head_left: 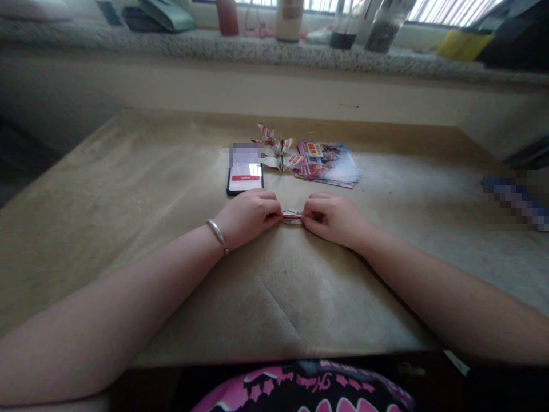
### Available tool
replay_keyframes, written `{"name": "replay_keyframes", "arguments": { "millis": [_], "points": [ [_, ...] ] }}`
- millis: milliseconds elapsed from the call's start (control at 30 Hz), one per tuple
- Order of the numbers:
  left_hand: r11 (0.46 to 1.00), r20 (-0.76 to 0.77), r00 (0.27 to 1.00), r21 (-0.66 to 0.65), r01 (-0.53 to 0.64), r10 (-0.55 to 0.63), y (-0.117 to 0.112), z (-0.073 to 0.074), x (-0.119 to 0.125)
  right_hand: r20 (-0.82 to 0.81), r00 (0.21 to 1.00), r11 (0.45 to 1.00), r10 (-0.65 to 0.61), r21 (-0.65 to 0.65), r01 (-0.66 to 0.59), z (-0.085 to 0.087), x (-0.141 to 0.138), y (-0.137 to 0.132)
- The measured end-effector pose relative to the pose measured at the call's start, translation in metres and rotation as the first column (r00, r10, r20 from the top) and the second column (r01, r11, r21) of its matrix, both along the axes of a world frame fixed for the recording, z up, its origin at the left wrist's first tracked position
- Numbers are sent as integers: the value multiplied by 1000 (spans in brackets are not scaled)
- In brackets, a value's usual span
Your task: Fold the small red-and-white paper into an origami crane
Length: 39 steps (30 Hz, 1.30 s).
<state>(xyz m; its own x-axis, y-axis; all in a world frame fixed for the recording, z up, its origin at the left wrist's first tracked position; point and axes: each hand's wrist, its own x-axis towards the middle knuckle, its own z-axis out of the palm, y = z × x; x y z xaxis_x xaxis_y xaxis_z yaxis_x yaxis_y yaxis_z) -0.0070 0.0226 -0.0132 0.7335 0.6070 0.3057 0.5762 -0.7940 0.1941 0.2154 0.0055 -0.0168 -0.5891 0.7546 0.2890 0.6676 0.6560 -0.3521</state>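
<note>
Between my two hands, low over the middle of the table, is a small folded piece of printed paper (293,216). The fingers of my left hand (253,214) pinch its left end; a silver bracelet (215,231) circles that wrist. At the right end, my right hand (332,217) pinches the paper between thumb and fingers. Most of the paper's ends are hidden by the fingertips. Just beyond my left hand lies a phone (245,178) with a lit screen. Several folded paper figures (281,154) with pointed tips sit right of the phone.
A stack of colourful printed sheets (328,163) lies beyond my right hand. A blurred blue item (517,203) is at the table's right edge. Bottles and jars (289,20) stand on the stone windowsill (206,47) behind the table (128,229).
</note>
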Motion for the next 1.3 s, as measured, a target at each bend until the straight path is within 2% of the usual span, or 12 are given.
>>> {"name": "replay_keyframes", "arguments": {
  "millis": [267, 433, 533, 667, 733, 800, 967, 1300],
  "points": [
    [1000, -11, 1000, -11, -27, 26, 1, -2, -1, 26, 1000, 999, -9, 50, 8, -4, 1, 0],
    [1000, -19, 1000, 20, -2, 2, 0, -3, -1, 1, 1000, 1000, 1, 27, -1, -3, 1, 1],
    [1000, 49, 999, 6, 5, -5, 0, -4, -2, -36, 999, 999, -36, -8, 35, -3, 0, 1],
    [992, 144, 983, -34, 124, -117, 0, -4, -4, -75, 994, 994, -81, -79, 76, -3, 1, 4],
    [981, 159, 972, -49, 186, -176, -1, -4, -4, -91, 993, 991, -76, -114, 65, -3, 1, 5],
    [979, 174, 967, -58, 198, -185, -2, -5, -4, -115, 992, 986, -48, -167, 28, -4, 2, 6],
    [983, 230, 963, -79, 166, -144, -3, -4, -2, -135, 990, 965, -28, -261, -8, -5, 2, 8],
    [997, 258, 966, -72, 37, -17, 2, -7, 1, -199, 964, 978, -179, -139, 153, -5, -5, 3]
  ]
}}
